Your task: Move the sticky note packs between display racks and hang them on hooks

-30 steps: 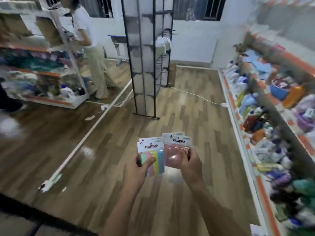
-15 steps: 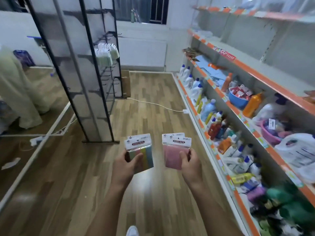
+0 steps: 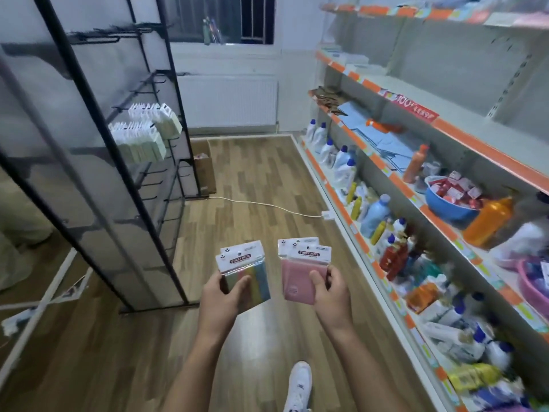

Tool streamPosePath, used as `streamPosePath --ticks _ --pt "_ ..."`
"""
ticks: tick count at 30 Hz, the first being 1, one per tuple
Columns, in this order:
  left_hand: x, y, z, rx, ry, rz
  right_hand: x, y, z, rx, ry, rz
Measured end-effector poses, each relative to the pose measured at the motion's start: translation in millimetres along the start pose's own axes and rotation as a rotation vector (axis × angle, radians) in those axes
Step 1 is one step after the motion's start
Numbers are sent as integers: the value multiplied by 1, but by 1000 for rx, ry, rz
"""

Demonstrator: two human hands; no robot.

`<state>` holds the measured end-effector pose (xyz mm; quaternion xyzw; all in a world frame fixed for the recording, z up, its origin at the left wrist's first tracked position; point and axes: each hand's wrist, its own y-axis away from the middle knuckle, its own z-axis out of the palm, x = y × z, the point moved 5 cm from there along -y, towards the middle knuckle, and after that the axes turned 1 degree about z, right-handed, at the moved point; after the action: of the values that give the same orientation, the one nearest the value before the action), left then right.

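Observation:
My left hand [image 3: 222,295] grips a small stack of multicoloured sticky note packs [image 3: 249,270] with white header cards. My right hand [image 3: 330,289] holds a stack of pink sticky note packs [image 3: 298,273], thumb across the front. Both stacks are upright at waist height above the wooden floor. To my left stands a black mesh display rack [image 3: 98,150] with rows of hooks [image 3: 154,81]. Two hooks carry rows of pale sticky note packs [image 3: 145,132].
A long shelf unit with orange edges [image 3: 421,185] lines the right wall, full of bottles and bowls. A white cable [image 3: 267,205] crosses the floor to a plug. A cardboard box [image 3: 205,168] sits behind the rack. My white shoe [image 3: 298,388] is below.
The view has swung right and moved forward, bringing the mesh rack closer on the left. My hands have spread apart, separating the two stacks. The person at the far shelves has left the view.

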<state>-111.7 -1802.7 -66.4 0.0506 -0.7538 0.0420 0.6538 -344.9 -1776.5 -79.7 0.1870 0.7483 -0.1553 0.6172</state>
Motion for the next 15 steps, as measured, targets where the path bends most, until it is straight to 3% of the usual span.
streamPosePath --ticks 8,15 --pt "33 -217 51 103 -51 34 -49 -231 96 -133 -23 -69" --pt "32 -358 46 262 -57 -26 -83 -360 192 -319 -68 -87"
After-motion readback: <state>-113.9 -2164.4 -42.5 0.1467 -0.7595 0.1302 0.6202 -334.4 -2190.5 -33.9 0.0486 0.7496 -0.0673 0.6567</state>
